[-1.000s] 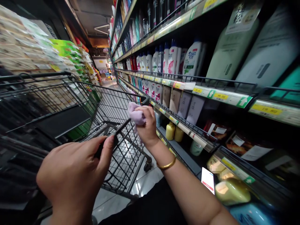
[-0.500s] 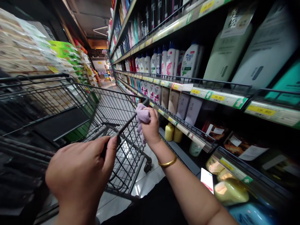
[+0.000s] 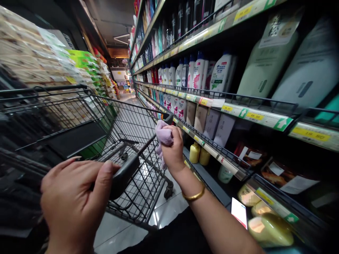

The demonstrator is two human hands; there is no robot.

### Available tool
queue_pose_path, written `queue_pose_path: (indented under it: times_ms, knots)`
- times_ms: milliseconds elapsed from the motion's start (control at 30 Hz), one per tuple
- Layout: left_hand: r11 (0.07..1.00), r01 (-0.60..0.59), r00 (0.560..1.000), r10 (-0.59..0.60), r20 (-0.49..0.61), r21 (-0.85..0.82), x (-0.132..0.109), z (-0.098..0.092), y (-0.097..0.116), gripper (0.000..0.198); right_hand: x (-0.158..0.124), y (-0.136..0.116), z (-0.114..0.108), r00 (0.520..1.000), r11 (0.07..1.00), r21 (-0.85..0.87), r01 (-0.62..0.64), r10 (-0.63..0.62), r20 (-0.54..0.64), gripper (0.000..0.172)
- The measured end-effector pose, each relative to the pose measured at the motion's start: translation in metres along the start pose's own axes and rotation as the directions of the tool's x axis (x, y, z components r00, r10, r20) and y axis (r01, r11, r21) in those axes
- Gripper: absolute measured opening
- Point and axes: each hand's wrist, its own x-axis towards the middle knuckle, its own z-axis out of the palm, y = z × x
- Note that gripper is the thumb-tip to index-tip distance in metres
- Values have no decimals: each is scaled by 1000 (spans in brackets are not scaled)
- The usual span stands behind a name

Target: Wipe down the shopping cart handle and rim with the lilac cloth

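Observation:
A black wire shopping cart (image 3: 137, 121) stands before me, its handle (image 3: 125, 173) slanting away to the right. Curved over the near part of that handle is my left hand (image 3: 76, 197), its thumb lying along the grip; the undersides of its fingers are hidden. My right hand (image 3: 173, 148), with a gold bangle (image 3: 194, 193) on the wrist, is closed around a bunched lilac cloth (image 3: 164, 135). The cloth lies against the far part of the handle, and part of it hangs down beside the cart's wire side.
Shelves on the right carry shampoo bottles (image 3: 221, 72), large pump bottles (image 3: 267, 60) and yellow bottles (image 3: 195, 152). A lit phone (image 3: 239, 212) is near my right forearm. Stacked packs (image 3: 29, 53) line the left side. The tiled aisle (image 3: 128, 97) runs ahead.
My left hand has slid left and nearer to me along the handle, its fingers looser, baring more of the black grip. My right hand keeps the cloth. The view has shifted slightly.

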Motion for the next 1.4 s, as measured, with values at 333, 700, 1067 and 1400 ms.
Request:
queue_pose_path:
  times_ms: [333,700,1067,1400]
  knots:
    - [989,-92,995,87,-53,-117,1,8,15,48,0,14,-3,996,996,-37,-81,79,-37,32]
    - [993,-24,999,20,-38,-115,2,19,26,48,8,25,-9,1000,997,-71,2,-3,-17,26]
    - [991,66,998,-67,-3,-119,4,24,36,51,3,15,-10,993,998,35,43,-46,112,29]
    - [993,20,1000,-20,1,-119,5,23,35,50,6,18,-6,995,996,60,67,-71,64,28]
